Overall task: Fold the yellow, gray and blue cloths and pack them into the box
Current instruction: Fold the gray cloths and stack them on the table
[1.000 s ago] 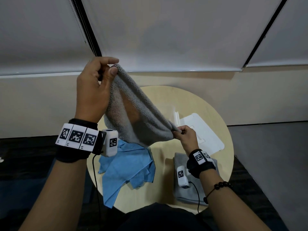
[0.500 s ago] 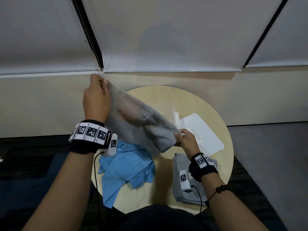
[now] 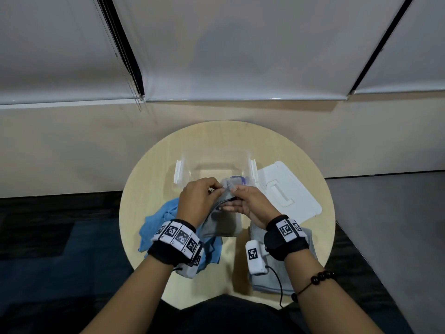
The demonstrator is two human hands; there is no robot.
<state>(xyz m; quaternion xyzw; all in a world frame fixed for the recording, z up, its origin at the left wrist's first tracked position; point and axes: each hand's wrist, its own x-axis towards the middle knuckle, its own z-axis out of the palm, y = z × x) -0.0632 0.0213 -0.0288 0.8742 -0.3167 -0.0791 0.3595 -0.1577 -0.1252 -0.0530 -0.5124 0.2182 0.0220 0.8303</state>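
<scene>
A folded gray cloth (image 3: 281, 273) lies under the right wrist, a crumpled blue cloth (image 3: 159, 222) under the left. Left hand (image 3: 199, 201) and right hand (image 3: 250, 203) both pinch the doubled gray towel (image 3: 220, 225) together; just beyond them sits the clear box (image 3: 214, 167)

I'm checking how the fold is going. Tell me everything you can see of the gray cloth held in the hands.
The gray cloth looks like soft terry towelling, doubled over into a narrow hanging panel. The left hand and right hand pinch its top corners together just in front of the clear box. Its lower edge hangs by the blue cloth; whether it touches the round table is unclear.
</scene>
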